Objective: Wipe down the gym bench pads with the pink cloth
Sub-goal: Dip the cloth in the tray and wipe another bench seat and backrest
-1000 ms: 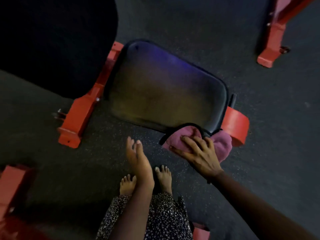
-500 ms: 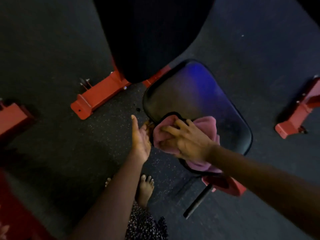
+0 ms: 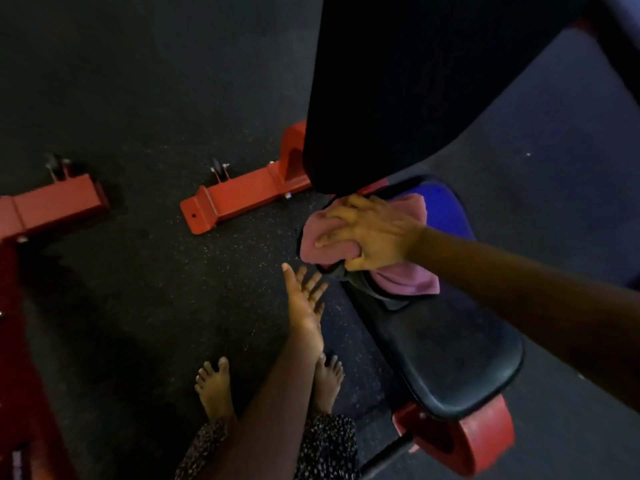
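Observation:
The black seat pad [image 3: 450, 358] of a red-framed gym bench runs from the centre toward the lower right, with the dark, raised back pad [image 3: 398, 81] above it. A pink cloth [image 3: 405, 280] is bunched on the seat pad's upper end, close under the back pad's lower edge. My right hand [image 3: 367, 233] lies over the cloth, fingers spread across it and thumb wrapped around its near edge. My left hand [image 3: 304, 296] hovers just left of the seat pad with straight fingers, holding nothing.
The bench's red foot [image 3: 242, 199] with a small wheel lies on the dark speckled rubber floor at centre left. Another red frame [image 3: 52, 206] stands at the far left. A red roller [image 3: 485, 441] sits at the seat's near end. My bare feet [image 3: 214, 386] stand below.
The view has swung, so the bench now sits further right. My right hand has slid the cloth along the seat pad toward the back pad. My left hand has moved off the pad's edge.

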{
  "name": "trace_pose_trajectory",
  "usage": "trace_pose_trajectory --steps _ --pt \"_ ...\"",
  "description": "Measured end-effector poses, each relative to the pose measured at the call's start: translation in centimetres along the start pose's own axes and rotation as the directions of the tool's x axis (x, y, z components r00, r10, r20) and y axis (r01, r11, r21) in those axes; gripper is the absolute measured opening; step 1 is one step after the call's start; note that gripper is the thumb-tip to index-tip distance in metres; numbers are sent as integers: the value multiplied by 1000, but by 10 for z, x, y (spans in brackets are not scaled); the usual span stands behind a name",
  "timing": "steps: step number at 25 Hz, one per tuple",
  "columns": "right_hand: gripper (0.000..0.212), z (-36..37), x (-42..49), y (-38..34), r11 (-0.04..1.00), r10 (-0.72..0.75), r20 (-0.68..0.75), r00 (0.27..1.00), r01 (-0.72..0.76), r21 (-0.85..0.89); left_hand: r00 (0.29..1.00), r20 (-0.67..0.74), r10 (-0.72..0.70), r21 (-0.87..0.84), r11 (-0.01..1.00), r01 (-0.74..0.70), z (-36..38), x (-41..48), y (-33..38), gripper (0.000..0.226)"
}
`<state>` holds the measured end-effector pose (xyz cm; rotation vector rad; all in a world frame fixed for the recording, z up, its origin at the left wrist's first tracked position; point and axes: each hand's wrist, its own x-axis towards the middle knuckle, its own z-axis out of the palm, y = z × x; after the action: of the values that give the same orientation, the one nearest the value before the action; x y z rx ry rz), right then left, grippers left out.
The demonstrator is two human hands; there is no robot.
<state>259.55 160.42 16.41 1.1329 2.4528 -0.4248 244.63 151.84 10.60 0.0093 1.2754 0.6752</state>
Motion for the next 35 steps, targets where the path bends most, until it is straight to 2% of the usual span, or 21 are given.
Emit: trace_pose_trajectory --steps 3,6,8,11,14,17,18,19,20,21,23,25,27,29,32,35 --pt "61 -3 -2 22 999 26 -24 999 -25 44 1000 -24 17 17 1000 -17 30 5 -9 76" --pt "65 4 -25 47 991 119 -96 988 -112 76 998 -34 56 -26 998 -57 53 12 -23 119" --pt "66 7 -37 65 977 192 -109 975 -180 111 992 -98 79 -97 991 -89 60 30 -40 126" --pt "65 13 -41 84 979 177 -154 972 -158 132 980 -169 109 -73 990 -123 71 21 -36 110" --pt "62 18 -44 93 966 202 -174 964 -167 199 957 -213 199 33 980 -197 75 12 -32 68" --pt "64 19 -51 100 956 234 -175 956 -193 220 890 -229 394 274 903 -330 77 -10 -33 61" --pt "60 19 -54 103 954 240 -178 954 -198 225 833 -210 513 421 816 -396 76 -20 -36 60" --pt "57 19 -57 107 951 251 -186 950 -206 230 752 -136 645 562 675 -478 76 -31 -38 57" --pt "56 19 -61 111 947 268 -191 944 -221 233 663 -6 749 658 502 -561 77 -37 -41 55" --pt "55 19 -65 117 939 293 -195 936 -243 241 595 155 789 703 335 -627 79 -37 -43 54" --pt "55 20 -75 130 914 348 -182 920 -290 282 533 401 745 737 83 -670 90 -25 -45 55" --pt "54 30 -86 145 866 412 -163 897 -329 376 497 538 681 759 -134 -638 107 -7 -47 54" --pt "53 46 -98 165 736 511 -133 849 -352 578 469 651 597 737 -352 -577 126 7 -55 53" --pt "48 62 -109 178 528 611 -64 789 -346 775 474 717 511 697 -499 -516 135 13 -70 52" --pt "44 89 -131 176 223 680 95 727 -330 917 487 766 420 627 -656 -421 134 20 -91 54" --pt "48 116 -154 150 62 689 141 711 -251 966 502 765 402 601 -726 -334 133 23 -94 61"
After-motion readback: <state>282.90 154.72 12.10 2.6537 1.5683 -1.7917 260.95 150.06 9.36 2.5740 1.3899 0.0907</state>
